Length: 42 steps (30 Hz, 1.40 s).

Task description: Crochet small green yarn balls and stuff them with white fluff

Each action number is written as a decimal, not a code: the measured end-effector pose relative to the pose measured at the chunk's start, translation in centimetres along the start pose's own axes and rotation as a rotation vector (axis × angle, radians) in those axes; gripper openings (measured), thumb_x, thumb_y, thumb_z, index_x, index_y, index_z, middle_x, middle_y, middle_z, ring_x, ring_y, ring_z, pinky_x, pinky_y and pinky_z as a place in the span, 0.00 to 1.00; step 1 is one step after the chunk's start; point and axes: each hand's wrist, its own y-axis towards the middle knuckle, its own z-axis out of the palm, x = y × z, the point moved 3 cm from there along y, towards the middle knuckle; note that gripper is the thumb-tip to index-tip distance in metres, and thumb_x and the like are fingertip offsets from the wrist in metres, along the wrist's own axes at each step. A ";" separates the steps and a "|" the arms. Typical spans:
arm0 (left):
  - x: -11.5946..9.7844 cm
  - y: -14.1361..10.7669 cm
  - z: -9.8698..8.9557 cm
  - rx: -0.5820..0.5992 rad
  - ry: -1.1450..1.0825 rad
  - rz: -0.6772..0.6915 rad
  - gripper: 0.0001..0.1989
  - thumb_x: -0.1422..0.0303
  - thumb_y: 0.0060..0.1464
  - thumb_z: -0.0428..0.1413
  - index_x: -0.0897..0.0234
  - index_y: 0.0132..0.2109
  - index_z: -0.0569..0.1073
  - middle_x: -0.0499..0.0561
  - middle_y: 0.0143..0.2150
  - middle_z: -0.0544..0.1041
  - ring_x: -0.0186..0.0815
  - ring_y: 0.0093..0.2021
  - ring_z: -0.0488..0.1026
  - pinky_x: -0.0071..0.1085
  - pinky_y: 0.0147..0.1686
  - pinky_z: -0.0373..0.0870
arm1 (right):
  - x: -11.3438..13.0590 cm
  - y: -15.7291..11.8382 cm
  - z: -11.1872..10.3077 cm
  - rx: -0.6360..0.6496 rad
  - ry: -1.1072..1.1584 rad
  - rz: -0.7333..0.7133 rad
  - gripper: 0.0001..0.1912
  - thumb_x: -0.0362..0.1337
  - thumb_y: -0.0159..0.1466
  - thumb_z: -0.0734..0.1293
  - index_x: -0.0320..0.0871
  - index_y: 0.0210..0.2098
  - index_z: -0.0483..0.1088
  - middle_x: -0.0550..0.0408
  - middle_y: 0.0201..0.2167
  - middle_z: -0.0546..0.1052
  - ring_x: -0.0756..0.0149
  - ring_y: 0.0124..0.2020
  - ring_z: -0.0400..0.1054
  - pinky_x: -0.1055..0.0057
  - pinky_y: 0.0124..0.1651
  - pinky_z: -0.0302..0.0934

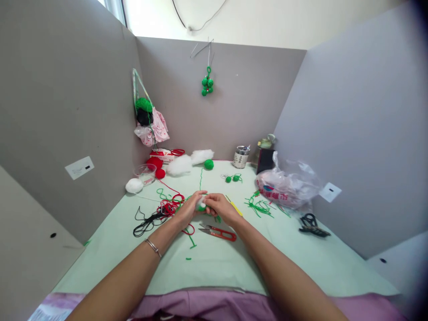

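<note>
Snips [216, 233] lie on the cloth [207, 272], blades pointing left; taken as landmark. Both hands just beyond them, brought together over one small piece [201, 207], green with white showing. Left hand [191, 208] curls about its left side; right hand [219, 206] has thumb and fingers pinched on it from the right. Exact fingertip contact too small to tell. Piece held just beyond the blades. Bracelet [153, 247] on the left wrist.

Left of snips: tangle of red yarn [169, 208], some of it by the left hand; black yarn [147, 223] next to it, further left. Short green scrap [188, 258] nearer the wearer than the snips.

Right of snips and beyond: yellow hook [236, 208] by the right hand, then loose green strands [260, 207]. Farther right, a plastic bag [287, 183], and nearer the wearer than that, a black clip [312, 225].

Well beyond the snips: green ball [208, 164], a green strand running from near it toward the hands; white stuffing [179, 165] left of it, touching or nearly so, cannot tell. Can [240, 159] to the right. Green cluster [207, 84] hangs on the far panel [254, 98].
</note>
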 end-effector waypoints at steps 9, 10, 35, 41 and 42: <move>-1.4 0.5 -1.0 -0.170 0.016 0.180 0.22 0.74 0.44 0.54 0.60 0.50 0.73 0.55 0.54 0.77 0.41 0.53 0.76 0.36 0.54 0.70 | 0.6 -0.2 0.0 -0.081 -0.029 -0.099 0.11 0.45 0.60 0.68 0.45 0.36 0.69 0.65 0.19 0.67 0.72 0.21 0.56 0.74 0.26 0.49; -1.5 0.5 -1.0 -0.168 0.005 0.189 0.21 0.73 0.45 0.54 0.60 0.49 0.72 0.55 0.53 0.77 0.40 0.52 0.77 0.35 0.54 0.70 | 0.5 -0.2 0.2 -0.047 -0.047 -0.097 0.10 0.44 0.59 0.69 0.44 0.33 0.69 0.65 0.18 0.66 0.73 0.21 0.56 0.74 0.26 0.48; -1.2 0.9 -2.3 -0.273 0.138 0.247 0.12 0.65 0.60 0.62 0.65 0.48 0.73 0.50 0.41 0.77 0.34 0.38 0.75 0.34 0.41 0.74 | -0.2 1.2 -2.3 -0.226 0.237 -0.136 0.19 0.46 0.52 0.72 0.42 0.39 0.71 0.62 0.23 0.71 0.72 0.23 0.60 0.71 0.29 0.55; -0.2 1.0 -1.5 -0.189 0.110 0.177 0.15 0.61 0.65 0.58 0.67 0.53 0.74 0.55 0.50 0.78 0.39 0.45 0.78 0.41 0.44 0.78 | 0.7 0.5 -0.9 -0.262 0.201 -0.255 0.16 0.42 0.55 0.70 0.43 0.42 0.70 0.64 0.21 0.70 0.70 0.24 0.61 0.70 0.32 0.56; -0.1 1.0 -1.5 -0.190 0.104 0.175 0.15 0.62 0.65 0.58 0.67 0.53 0.74 0.55 0.51 0.78 0.39 0.46 0.77 0.41 0.45 0.78 | 0.9 0.3 -0.7 -0.260 0.188 -0.271 0.15 0.41 0.56 0.70 0.43 0.42 0.70 0.64 0.21 0.69 0.70 0.24 0.61 0.70 0.32 0.56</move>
